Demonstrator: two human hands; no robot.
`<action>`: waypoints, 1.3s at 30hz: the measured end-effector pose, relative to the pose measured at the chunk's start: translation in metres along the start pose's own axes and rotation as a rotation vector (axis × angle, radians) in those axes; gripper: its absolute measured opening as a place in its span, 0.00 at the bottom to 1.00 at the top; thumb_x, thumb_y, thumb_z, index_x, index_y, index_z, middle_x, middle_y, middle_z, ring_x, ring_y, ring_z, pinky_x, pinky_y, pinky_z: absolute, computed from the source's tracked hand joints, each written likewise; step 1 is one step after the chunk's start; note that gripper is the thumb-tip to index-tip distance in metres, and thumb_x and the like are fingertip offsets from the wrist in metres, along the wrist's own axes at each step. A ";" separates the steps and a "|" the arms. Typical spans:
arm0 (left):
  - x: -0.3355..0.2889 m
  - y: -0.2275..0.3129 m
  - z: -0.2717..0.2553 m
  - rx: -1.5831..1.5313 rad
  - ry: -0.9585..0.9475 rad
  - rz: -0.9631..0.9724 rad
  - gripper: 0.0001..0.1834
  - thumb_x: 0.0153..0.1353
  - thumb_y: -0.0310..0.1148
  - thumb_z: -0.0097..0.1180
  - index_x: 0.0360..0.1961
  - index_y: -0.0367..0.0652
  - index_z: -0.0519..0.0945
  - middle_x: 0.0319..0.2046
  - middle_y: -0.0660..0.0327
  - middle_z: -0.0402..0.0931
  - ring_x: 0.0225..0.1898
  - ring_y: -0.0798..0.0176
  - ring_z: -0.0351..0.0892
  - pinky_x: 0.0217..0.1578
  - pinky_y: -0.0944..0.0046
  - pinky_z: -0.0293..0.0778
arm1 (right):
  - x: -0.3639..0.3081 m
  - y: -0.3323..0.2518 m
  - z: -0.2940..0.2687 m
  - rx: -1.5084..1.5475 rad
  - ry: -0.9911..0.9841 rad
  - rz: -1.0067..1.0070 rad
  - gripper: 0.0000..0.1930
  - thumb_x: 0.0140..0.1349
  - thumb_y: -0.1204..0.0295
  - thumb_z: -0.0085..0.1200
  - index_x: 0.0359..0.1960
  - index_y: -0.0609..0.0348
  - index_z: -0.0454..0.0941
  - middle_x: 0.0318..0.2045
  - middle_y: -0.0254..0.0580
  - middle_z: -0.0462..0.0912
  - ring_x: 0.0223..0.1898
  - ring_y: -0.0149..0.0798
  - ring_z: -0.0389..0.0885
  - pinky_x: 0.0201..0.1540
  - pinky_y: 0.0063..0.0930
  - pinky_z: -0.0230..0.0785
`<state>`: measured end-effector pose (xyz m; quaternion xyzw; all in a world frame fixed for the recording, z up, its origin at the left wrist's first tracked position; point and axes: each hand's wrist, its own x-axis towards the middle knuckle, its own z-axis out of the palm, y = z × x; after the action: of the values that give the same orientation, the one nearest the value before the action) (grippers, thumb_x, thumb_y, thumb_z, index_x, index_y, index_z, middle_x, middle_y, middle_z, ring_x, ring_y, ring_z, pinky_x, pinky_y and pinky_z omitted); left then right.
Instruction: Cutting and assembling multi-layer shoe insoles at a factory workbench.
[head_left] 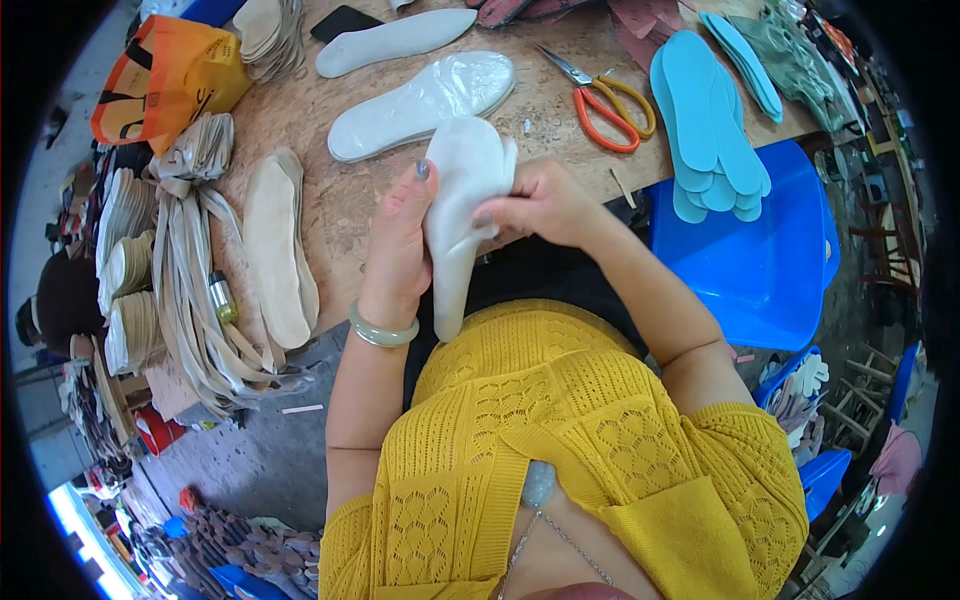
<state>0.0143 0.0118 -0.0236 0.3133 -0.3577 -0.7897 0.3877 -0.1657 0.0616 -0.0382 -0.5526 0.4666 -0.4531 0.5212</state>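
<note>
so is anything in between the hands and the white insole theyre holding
Nothing visible: the left hand grips the white insole directly at its left edge, and the right hand pinches its right side. The scissors lie apart, toward the upper right.

Print shows on the orange bag (178, 68) at the upper left: bold black curved shapes (122, 112) run across its left side, a small dark square mark (152, 100) sits near the middle, and further dark characters (203, 97) stand toward its right, lower part. The bag lies tilted and creased, so the print bends with the folds. On the small container (223, 300) beside the pale strips (185, 290), any lettering is too small to tell.
</note>
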 end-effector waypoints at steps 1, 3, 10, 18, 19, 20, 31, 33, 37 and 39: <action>-0.003 0.003 0.002 -0.064 -0.049 -0.133 0.13 0.64 0.37 0.58 0.46 0.42 0.77 0.37 0.64 0.80 0.34 0.71 0.79 0.38 0.69 0.76 | 0.002 -0.004 -0.009 -0.051 -0.017 0.126 0.12 0.58 0.64 0.63 0.34 0.62 0.84 0.25 0.33 0.82 0.26 0.20 0.76 0.29 0.19 0.69; -0.002 -0.002 -0.004 0.003 -0.101 -0.168 0.15 0.64 0.36 0.58 0.49 0.41 0.77 0.39 0.63 0.80 0.37 0.70 0.80 0.40 0.67 0.77 | 0.005 -0.014 -0.026 -0.151 -0.017 0.166 0.15 0.57 0.61 0.63 0.36 0.62 0.83 0.25 0.32 0.81 0.27 0.20 0.75 0.31 0.19 0.69; 0.008 -0.012 -0.011 -0.135 -0.055 -0.082 0.14 0.65 0.28 0.54 0.52 0.42 0.76 0.45 0.62 0.79 0.47 0.66 0.79 0.48 0.63 0.77 | 0.005 0.016 -0.111 -1.400 0.623 -0.272 0.15 0.61 0.66 0.55 0.48 0.57 0.75 0.36 0.46 0.82 0.38 0.44 0.81 0.39 0.38 0.74; -0.005 -0.009 -0.014 -0.081 -0.023 0.017 0.14 0.63 0.28 0.57 0.51 0.41 0.77 0.45 0.62 0.79 0.47 0.67 0.78 0.48 0.65 0.76 | 0.008 0.021 -0.125 -1.640 0.352 0.081 0.24 0.54 0.68 0.59 0.53 0.58 0.68 0.34 0.53 0.81 0.36 0.53 0.82 0.39 0.40 0.75; -0.006 -0.009 -0.014 0.006 -0.020 0.044 0.15 0.62 0.28 0.59 0.50 0.41 0.77 0.44 0.63 0.80 0.47 0.68 0.78 0.47 0.66 0.75 | 0.005 0.020 -0.129 -1.642 0.351 0.079 0.24 0.54 0.68 0.59 0.53 0.58 0.68 0.34 0.53 0.81 0.36 0.53 0.82 0.39 0.40 0.75; -0.007 -0.007 -0.011 0.004 -0.020 0.046 0.15 0.62 0.28 0.59 0.50 0.41 0.77 0.44 0.63 0.80 0.47 0.68 0.78 0.47 0.66 0.75 | 0.000 0.018 -0.135 -1.578 0.412 -0.021 0.27 0.53 0.69 0.60 0.55 0.57 0.66 0.35 0.53 0.80 0.35 0.51 0.82 0.38 0.37 0.74; -0.018 -0.002 0.014 0.251 -0.028 0.229 0.17 0.58 0.27 0.63 0.50 0.38 0.77 0.42 0.62 0.80 0.43 0.68 0.79 0.44 0.67 0.74 | -0.100 -0.014 -0.016 0.389 0.125 0.070 0.55 0.44 0.51 0.72 0.69 0.57 0.51 0.43 0.38 0.73 0.39 0.33 0.74 0.41 0.24 0.68; -0.019 -0.002 0.020 0.262 -0.034 0.249 0.17 0.58 0.26 0.63 0.49 0.38 0.77 0.42 0.62 0.80 0.42 0.69 0.79 0.43 0.67 0.74 | -0.112 0.005 -0.008 0.068 0.137 0.082 0.55 0.38 0.47 0.73 0.66 0.59 0.57 0.44 0.37 0.73 0.39 0.33 0.73 0.41 0.25 0.68; -0.023 -0.002 0.028 0.336 -0.044 0.251 0.17 0.58 0.26 0.62 0.48 0.36 0.77 0.41 0.62 0.80 0.41 0.69 0.79 0.42 0.67 0.75 | -0.111 0.002 -0.002 -0.426 0.202 0.012 0.48 0.38 0.47 0.72 0.57 0.62 0.64 0.39 0.42 0.72 0.33 0.36 0.72 0.39 0.25 0.68; -0.024 -0.004 0.031 0.348 -0.054 0.230 0.17 0.58 0.25 0.62 0.48 0.37 0.77 0.41 0.62 0.80 0.41 0.69 0.79 0.42 0.67 0.75 | -0.109 -0.004 0.000 -0.486 0.214 -0.044 0.47 0.37 0.46 0.72 0.55 0.63 0.65 0.37 0.45 0.71 0.29 0.38 0.71 0.35 0.26 0.68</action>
<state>0.0004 0.0435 -0.0046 0.3114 -0.5321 -0.6748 0.4056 -0.1827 0.1693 -0.0355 -0.6204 0.6020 -0.3951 0.3109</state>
